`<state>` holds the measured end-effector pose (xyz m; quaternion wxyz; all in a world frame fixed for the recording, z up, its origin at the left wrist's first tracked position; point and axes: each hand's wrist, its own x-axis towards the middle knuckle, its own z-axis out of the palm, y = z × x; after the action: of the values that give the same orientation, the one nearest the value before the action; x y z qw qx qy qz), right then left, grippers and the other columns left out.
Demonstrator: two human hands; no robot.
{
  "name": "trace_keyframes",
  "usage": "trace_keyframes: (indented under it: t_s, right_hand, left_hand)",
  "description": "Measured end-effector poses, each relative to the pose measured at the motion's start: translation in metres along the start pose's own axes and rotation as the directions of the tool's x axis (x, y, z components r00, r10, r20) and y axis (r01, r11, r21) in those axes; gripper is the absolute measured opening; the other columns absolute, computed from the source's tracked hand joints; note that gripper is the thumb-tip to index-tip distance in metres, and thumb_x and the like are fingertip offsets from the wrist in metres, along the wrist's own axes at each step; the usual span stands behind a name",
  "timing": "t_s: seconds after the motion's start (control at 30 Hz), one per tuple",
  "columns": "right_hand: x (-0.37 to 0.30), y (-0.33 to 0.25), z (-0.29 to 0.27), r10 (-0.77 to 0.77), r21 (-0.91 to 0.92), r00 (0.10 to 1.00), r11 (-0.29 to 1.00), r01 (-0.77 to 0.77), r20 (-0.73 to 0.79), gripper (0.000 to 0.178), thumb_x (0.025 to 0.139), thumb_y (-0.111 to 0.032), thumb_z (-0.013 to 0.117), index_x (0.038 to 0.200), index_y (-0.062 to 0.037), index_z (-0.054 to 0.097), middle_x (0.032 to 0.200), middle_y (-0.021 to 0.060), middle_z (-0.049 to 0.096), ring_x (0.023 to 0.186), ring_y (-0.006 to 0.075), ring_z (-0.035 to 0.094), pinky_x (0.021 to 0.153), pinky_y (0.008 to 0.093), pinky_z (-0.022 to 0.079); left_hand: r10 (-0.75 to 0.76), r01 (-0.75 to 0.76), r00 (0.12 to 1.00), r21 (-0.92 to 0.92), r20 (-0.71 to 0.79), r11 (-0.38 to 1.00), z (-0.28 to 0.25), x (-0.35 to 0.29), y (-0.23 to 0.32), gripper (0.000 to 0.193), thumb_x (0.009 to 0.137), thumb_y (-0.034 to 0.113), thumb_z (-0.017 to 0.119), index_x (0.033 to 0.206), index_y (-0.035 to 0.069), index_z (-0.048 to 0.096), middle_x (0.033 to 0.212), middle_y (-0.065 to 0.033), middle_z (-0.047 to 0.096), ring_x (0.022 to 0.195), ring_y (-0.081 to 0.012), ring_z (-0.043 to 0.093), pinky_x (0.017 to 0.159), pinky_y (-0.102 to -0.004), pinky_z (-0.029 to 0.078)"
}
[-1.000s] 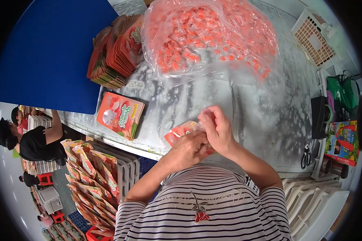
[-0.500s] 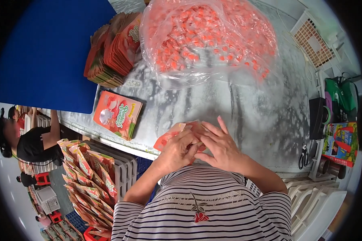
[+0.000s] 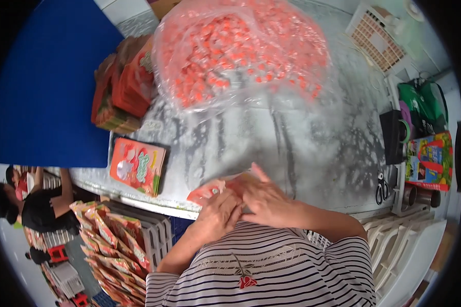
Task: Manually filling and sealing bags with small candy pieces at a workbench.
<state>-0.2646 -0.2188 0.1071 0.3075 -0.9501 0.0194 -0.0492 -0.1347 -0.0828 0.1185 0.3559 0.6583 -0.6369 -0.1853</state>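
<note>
Close to the table's near edge, my two hands meet over a red and pink printed pouch (image 3: 204,192). My left hand (image 3: 218,214) pinches the pouch with bent fingers. Against it, my right hand (image 3: 268,203) is closed on the pouch's other side, its index finger pointing up. The fingers hide much of the pouch and whatever may be inside it. Beyond my hands lies a big clear plastic bag (image 3: 246,97) full of small orange-red wrapped pieces. To the left is a short stack of flat printed pouches (image 3: 137,166).
A taller stack of pouches (image 3: 125,89) stands beside a blue panel (image 3: 46,92). Filled pouches (image 3: 110,248) crowd a white crate at lower left. Black scissors (image 3: 381,190) lie at the table's right, near a printed bag (image 3: 429,161). A person in black (image 3: 46,204) works at far left.
The whole view has shifted slightly. My right hand's spread fingers have drawn in onto the pouch, and the hands are closer together.
</note>
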Motion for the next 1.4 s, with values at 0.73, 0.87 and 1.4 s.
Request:
trace_keyframes:
  t_s: [0.73, 0.87, 1.4]
  right_hand:
    - [0.008, 0.286, -0.066, 0.453, -0.015, 0.505, 0.733, -0.68, -0.735, 0.05, 0.079, -0.034, 0.071, 0.12, -0.0085, 0.057, 0.122, 0.0209, 0.049, 0.114, 0.039, 0.046, 0.096, 0.0476, 0.039]
    - [0.03, 0.268, -0.037, 0.379, -0.185, 0.598, 0.716, -0.673, -0.707, 0.057, 0.079, -0.036, 0.07, 0.127, -0.0103, 0.052, 0.133, 0.0192, 0.036, 0.12, 0.0398, 0.035, 0.103, 0.0506, 0.03]
    - [0.058, 0.249, -0.016, 0.371, -0.153, 0.559, 0.718, -0.679, -0.742, 0.044, 0.083, -0.029, 0.065, 0.122, -0.0104, 0.058, 0.136, 0.0184, 0.038, 0.125, 0.0431, 0.031, 0.105, 0.0555, 0.025]
  left_hand:
    - [-0.276, 0.268, 0.952, -0.074, -0.135, 0.961, -0.008, 0.002, -0.011, 0.013, 0.082, 0.005, 0.068, 0.091, -0.001, 0.062, 0.08, -0.0117, 0.062, 0.069, -0.0239, 0.061, 0.066, -0.0313, 0.049]
    - [-0.285, 0.279, 0.951, -0.066, -0.117, 0.958, -0.007, 0.008, -0.01, 0.014, 0.081, 0.005, 0.068, 0.092, -0.001, 0.062, 0.082, -0.0124, 0.063, 0.072, -0.0256, 0.064, 0.066, -0.0322, 0.05]
    - [-0.325, 0.312, 0.936, -0.103, -0.134, 0.944, -0.003, 0.008, -0.011, 0.012, 0.083, 0.006, 0.067, 0.093, 0.0, 0.061, 0.084, -0.0126, 0.064, 0.072, -0.0265, 0.064, 0.068, -0.0328, 0.05]
